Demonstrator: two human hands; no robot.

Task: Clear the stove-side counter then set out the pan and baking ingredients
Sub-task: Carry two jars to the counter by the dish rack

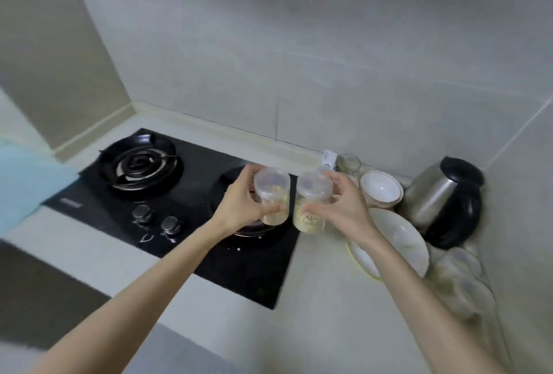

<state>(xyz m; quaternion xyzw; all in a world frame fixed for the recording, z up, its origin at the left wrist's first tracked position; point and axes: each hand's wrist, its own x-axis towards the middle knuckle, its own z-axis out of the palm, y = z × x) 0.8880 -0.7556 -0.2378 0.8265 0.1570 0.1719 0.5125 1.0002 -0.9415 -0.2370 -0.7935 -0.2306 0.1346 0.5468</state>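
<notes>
My left hand (239, 200) grips a clear plastic jar (273, 191) with a pale lid and light grainy contents, held above the right burner of the black stove (191, 194). Beside it, my right hand (344, 206) grips a second clear lidded jar (311, 203) holding yellowish flakes, above the stove's right edge. The two jars are side by side and nearly touching. No pan is visible.
On the counter right of the stove stand a glass jar (347, 164), stacked white bowls (381, 188), a white plate (401, 242), a steel and black kettle (446, 200) and clear plastic items (460, 284) by the wall. A light blue cloth (21, 182) is at far left.
</notes>
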